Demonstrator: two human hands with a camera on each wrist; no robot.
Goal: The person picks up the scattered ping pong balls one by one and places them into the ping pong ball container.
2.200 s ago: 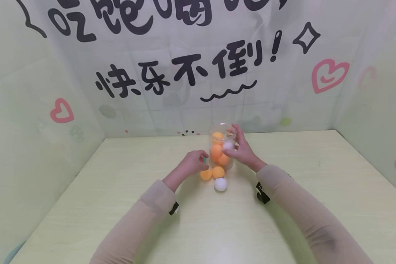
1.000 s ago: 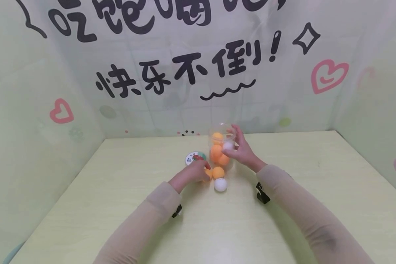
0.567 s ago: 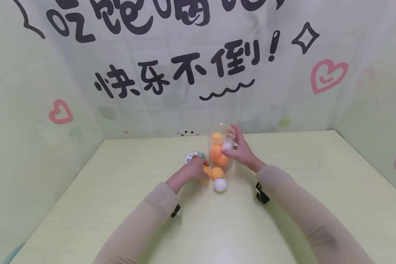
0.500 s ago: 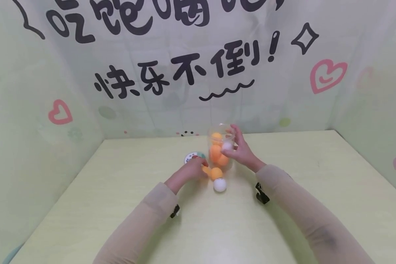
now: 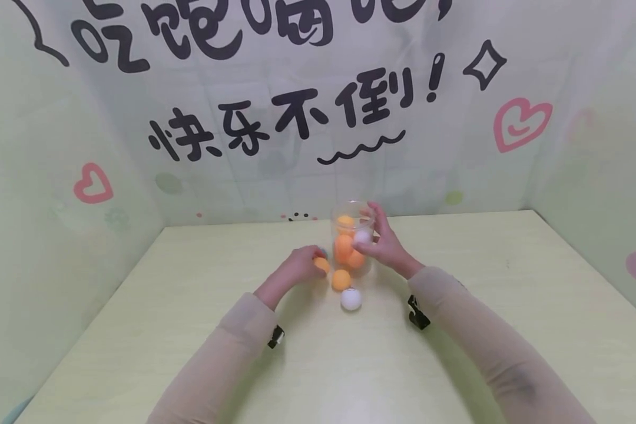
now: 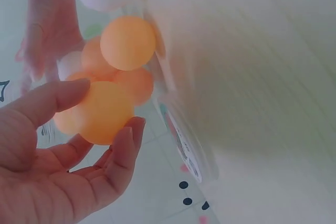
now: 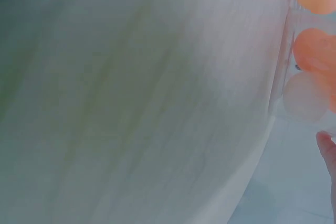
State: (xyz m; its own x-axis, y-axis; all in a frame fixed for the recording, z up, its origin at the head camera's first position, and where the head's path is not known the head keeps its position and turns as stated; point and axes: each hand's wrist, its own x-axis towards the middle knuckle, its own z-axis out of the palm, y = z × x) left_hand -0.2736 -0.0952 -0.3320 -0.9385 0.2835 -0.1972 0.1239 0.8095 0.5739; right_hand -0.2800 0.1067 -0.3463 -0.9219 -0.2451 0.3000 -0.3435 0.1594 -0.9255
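In the head view my left hand (image 5: 299, 266) pinches an orange ping-pong ball (image 5: 322, 266) just left of a clear jar (image 5: 356, 213). The left wrist view has thumb and fingertips round the held ball (image 6: 105, 114). My right hand (image 5: 391, 246) holds the upright jar by its right side, its thumb across the front. Several orange balls and a white ball (image 5: 363, 237) are inside. Before the jar, an orange ball (image 5: 341, 280) and a white ball (image 5: 351, 299) rest on the table. A round printed lid (image 6: 184, 142) lies by the jar, mostly hidden behind my left hand in the head view.
The pale wooden table (image 5: 445, 365) runs back to a light wall sheet (image 5: 275, 182) with black lettering and pink hearts. The jar stands near the table's far edge. Dark wrist straps (image 5: 418, 312) show under both sleeves.
My left hand let go of the lid beside the jar, then took the leftmost orange ball and drew it up and left, away from the other orange ball. The right hand keeps holding the jar.
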